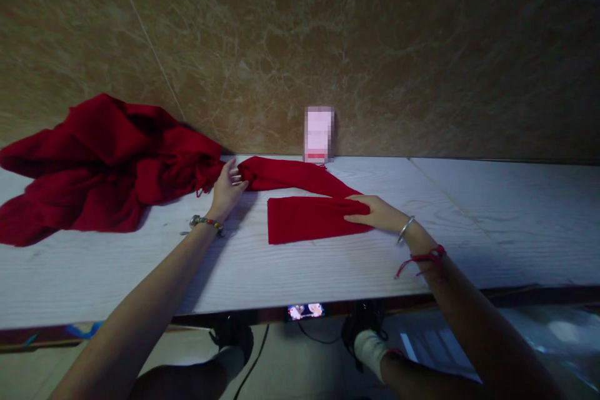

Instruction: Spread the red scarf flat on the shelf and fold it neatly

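- Red cloth (314, 220): folded between the desk's (469, 231) front and back edges.
- Right hand (377, 212): gripping its right fold.
- Left hand (229, 186): at its strip (290, 175) along the back edge; cannot tell whether gripping.

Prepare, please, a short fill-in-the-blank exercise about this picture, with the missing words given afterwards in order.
1. The folded cloth under the right hand is ____ in colour.
2. Of the two hands, the crumpled pile lies nearer to the ____ one.
3. The silver bangle is worn on the person's ____ arm.
4. Counting both sides of the picture, we can see ____ hands.

Missing words: red; left; right; two.
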Demonstrator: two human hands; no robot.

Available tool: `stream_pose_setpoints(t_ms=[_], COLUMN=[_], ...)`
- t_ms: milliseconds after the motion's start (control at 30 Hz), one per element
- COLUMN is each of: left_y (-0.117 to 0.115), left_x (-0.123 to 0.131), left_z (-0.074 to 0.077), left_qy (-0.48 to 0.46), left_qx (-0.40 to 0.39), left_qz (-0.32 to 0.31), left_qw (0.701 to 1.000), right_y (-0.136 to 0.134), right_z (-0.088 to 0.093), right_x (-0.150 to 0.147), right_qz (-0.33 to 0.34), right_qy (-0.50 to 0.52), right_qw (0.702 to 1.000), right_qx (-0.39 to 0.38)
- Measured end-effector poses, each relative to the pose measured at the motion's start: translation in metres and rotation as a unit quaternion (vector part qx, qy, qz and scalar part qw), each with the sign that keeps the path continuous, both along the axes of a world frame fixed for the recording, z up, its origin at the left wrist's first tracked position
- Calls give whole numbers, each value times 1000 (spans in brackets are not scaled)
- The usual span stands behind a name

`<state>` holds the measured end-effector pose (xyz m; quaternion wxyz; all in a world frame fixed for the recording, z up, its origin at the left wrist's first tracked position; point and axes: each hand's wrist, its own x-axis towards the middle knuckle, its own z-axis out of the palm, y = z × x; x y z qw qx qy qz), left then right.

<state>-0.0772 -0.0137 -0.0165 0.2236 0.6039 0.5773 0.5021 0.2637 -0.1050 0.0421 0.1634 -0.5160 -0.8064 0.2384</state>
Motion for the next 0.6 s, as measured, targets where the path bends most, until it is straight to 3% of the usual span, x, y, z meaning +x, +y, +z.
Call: stream_pose_setpoints(t_ms=[100,200,400,600], left_y=[-7,-16,-24,-32], left_x=[1,1,-2,-16], left_z=[8,16,23,41], left_qy=[16,77,179,194], left_qx=[8,19,38,23], left_qz=[14,28,55,50], left_qw=[1000,996,982,980], right_y=[-3,2,5,-2], right_z=[1,6,27,26], right_x=[5,12,37,66], right_qz=[15,7,-55,-124], right_qy=[-8,-80,-244,-274], right_qw=[1000,997,966,952], right_qx=[-11,13,61,56])
